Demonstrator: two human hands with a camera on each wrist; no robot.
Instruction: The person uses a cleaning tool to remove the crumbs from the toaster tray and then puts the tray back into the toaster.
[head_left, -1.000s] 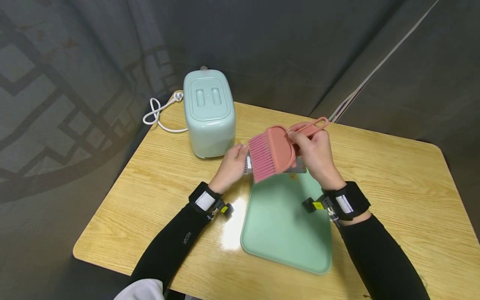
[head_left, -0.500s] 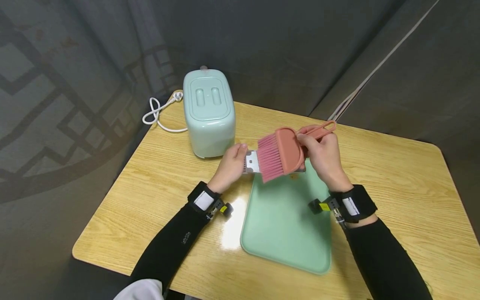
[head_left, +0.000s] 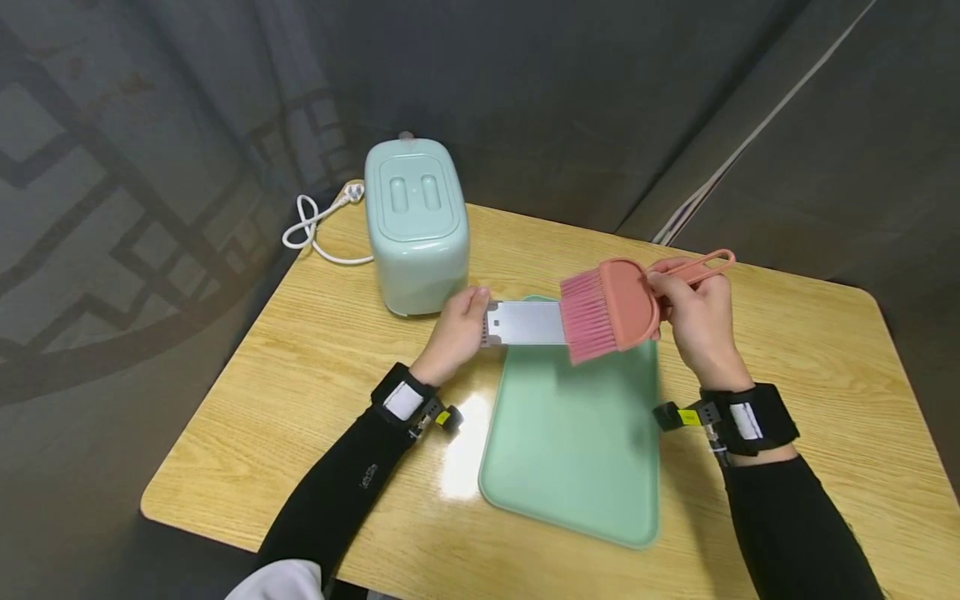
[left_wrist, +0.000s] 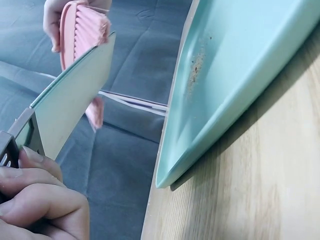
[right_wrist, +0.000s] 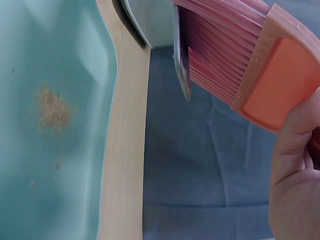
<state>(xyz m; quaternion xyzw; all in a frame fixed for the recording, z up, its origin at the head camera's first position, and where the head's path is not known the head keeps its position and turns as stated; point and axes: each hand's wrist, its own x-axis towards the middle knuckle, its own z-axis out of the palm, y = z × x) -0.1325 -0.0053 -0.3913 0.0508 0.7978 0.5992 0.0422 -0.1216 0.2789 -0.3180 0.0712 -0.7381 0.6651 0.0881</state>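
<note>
Above the far end of a green tray (head_left: pixel 570 450), my left hand (head_left: pixel 456 333) grips a flat metal crumb tray (head_left: pixel 528 323) by its grey left end. Curled round the handle of a pink brush (head_left: pixel 632 302), my right hand (head_left: pixel 701 329) holds it at the crumb tray's right end. The brush's bristles (right_wrist: pixel 220 45) overlap that end and hide it in the head view. Brown crumbs (right_wrist: pixel 54 109) lie in a small heap on the green tray, with a few specks scattered around.
A pale green toaster (head_left: pixel 418 229) with a lid on top stands behind my left hand. Its white cord and plug (head_left: pixel 309 221) lie at the table's left edge. The wooden table (head_left: pixel 787 358) ends at a dark grey curtain (head_left: pixel 562 108).
My right hand has drawn the brush rightward along the crumb tray, uncovering most of its metal surface. My left hand has stayed nearly still.
</note>
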